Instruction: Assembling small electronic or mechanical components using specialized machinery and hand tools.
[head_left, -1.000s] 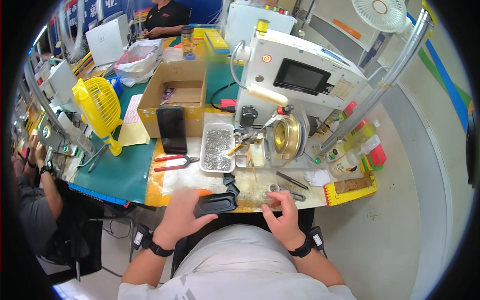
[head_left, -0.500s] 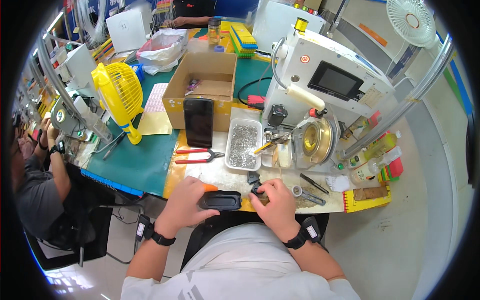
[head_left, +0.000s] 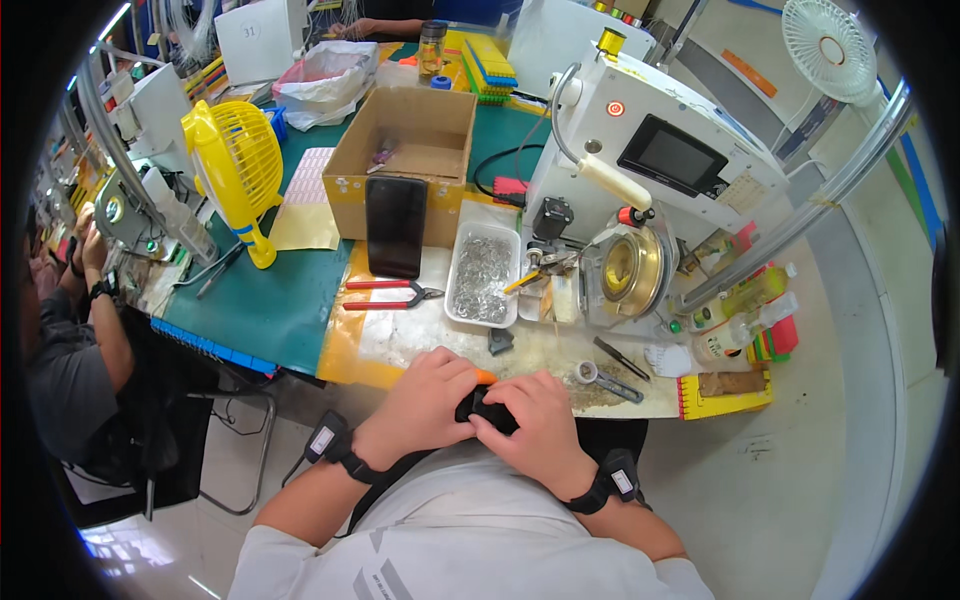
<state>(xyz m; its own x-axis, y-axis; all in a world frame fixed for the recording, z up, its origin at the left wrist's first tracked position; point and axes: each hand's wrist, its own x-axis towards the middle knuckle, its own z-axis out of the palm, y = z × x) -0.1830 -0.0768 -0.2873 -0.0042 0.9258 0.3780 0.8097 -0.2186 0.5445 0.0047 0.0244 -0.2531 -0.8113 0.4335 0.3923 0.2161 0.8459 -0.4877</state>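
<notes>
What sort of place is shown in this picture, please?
Probably an assembly workshop: a white machine with a screen stands on the bench, near red-handled cutters and a white tray of small metallic pieces.

Black number (head_left: 250,31) on white case (head_left: 259,58), red power symbol (head_left: 614,108) on white machine (head_left: 640,106), wrist-device labels (head_left: 625,481) unreadable

At right, a pale wall (head_left: 865,330) is crossed by blue and green stripes (head_left: 914,178); light is reflected in the floor (head_left: 740,510) beneath the partly green bench (head_left: 290,320).
</notes>
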